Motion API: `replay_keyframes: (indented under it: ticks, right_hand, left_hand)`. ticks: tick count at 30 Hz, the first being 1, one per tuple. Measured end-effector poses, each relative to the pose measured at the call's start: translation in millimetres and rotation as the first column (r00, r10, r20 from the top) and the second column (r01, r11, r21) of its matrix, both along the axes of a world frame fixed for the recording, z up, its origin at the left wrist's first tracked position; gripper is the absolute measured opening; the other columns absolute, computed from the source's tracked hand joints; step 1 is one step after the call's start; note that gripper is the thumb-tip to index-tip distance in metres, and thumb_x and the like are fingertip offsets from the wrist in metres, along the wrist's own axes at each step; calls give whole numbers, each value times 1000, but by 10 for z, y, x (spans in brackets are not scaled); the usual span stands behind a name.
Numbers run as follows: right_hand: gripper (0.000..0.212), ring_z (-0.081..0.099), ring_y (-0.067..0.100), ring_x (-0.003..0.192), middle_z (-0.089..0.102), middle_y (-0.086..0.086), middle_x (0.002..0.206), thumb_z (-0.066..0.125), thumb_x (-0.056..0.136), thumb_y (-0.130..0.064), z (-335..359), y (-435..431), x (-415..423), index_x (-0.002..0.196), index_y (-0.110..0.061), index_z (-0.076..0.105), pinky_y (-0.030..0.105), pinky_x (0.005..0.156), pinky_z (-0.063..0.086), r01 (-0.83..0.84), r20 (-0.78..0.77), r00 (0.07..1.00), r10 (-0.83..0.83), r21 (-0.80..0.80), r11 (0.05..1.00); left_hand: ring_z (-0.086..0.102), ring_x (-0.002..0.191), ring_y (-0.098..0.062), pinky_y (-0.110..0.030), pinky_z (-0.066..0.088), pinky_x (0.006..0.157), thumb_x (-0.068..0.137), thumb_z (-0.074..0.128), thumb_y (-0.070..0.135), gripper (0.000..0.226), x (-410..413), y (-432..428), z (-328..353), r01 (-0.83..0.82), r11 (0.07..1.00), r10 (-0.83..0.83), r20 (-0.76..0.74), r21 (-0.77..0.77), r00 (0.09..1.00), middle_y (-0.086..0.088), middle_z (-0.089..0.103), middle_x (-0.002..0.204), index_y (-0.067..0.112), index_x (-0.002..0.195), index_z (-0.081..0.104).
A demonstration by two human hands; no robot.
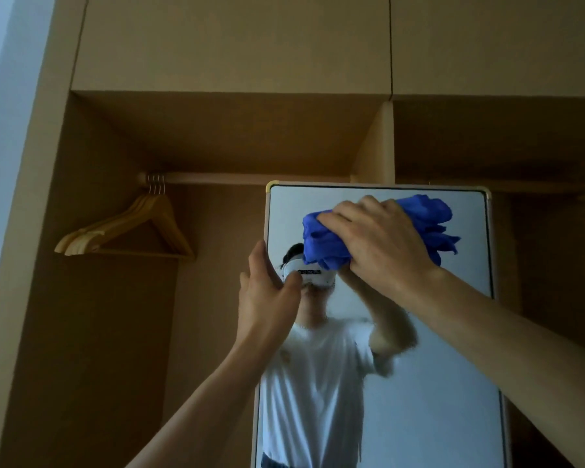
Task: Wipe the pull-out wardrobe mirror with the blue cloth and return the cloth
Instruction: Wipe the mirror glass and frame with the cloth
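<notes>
I press the bunched blue cloth [321, 246] against the upper glass of the pull-out mirror [436, 383], my right hand [379, 243] curled over it. My left hand [267, 292] grips the mirror's left frame edge, thumb on the glass. At ten o'clock from the mirror, wooden hangers [125, 228] hang from the wardrobe rail [250, 179].

No text, label or number is legible anywhere here
</notes>
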State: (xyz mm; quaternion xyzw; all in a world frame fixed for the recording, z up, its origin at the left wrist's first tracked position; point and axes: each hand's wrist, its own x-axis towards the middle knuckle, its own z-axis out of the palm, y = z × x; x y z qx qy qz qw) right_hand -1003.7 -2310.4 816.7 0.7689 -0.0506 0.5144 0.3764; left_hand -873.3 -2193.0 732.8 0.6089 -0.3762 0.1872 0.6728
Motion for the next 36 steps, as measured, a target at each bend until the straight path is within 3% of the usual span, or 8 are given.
replay_keyframes:
  ticks: [2,4,8,12,16,19,26,36]
  right_hand:
    - [45,55,25,106,61,-2,120,67,86,-23,-162,-56,-54,128,-24,52,44,90,46,-5,-35,999,6,6,1000]
    - [47,55,25,108,61,-1,124,67,88,-22,-240,-104,-101,132,-23,50,44,92,45,-9,-50,999,9,7,1000]
    - [43,53,26,108,57,-1,126,60,93,-23,-194,-105,-146,133,-24,45,43,91,45,19,-72,997,-20,-22,1000]
    - [49,52,27,111,57,-1,127,63,91,-20,19,-100,-183,135,-25,43,44,89,45,47,-7,999,-47,-6,999]
    - [53,52,29,110,58,0,124,65,86,-14,321,-144,-262,134,-26,45,46,87,45,54,61,997,-55,13,998]
    - [51,53,29,108,59,0,121,63,88,-14,445,-186,-308,135,-26,48,45,83,42,24,78,997,-26,22,999]
    - [42,51,28,114,58,-3,125,63,89,-20,238,-319,-366,129,-28,51,44,92,41,-3,0,1000,3,1,1000]
    - [41,53,26,102,59,-4,122,59,91,-31,-231,-501,-509,129,-27,47,42,88,45,21,-105,994,-20,10,1000]
  left_hand:
    - [57,101,-8,-42,50,97,92,63,36,74,-25,-38,-15,-30,1000,30,2,-4,1000,21,41,108,41,153,22]
    - [48,92,1,-37,43,92,93,63,38,74,-70,-54,-22,-56,998,56,-4,2,998,19,34,107,43,154,21]
    - [45,108,-13,-38,41,93,88,60,45,78,-118,-24,59,-74,997,74,-17,24,997,13,32,122,40,153,19]
    - [52,102,-13,-40,47,85,83,58,50,77,-137,48,270,-69,995,67,32,66,997,11,40,128,41,150,20]
    - [51,127,-28,-56,46,104,83,58,56,80,-161,89,375,-107,986,99,64,131,993,-1,39,151,40,151,18]
    - [43,139,-32,-56,42,109,89,58,58,82,-155,63,384,-138,980,129,66,143,989,-4,27,163,40,154,13]
    - [43,139,-32,-51,45,105,95,58,53,79,-94,-78,298,-245,965,239,70,99,969,-5,28,163,35,157,14]
    - [37,143,-31,-54,44,106,90,58,55,85,-198,-190,139,-279,959,276,51,55,960,-5,24,163,39,156,8]
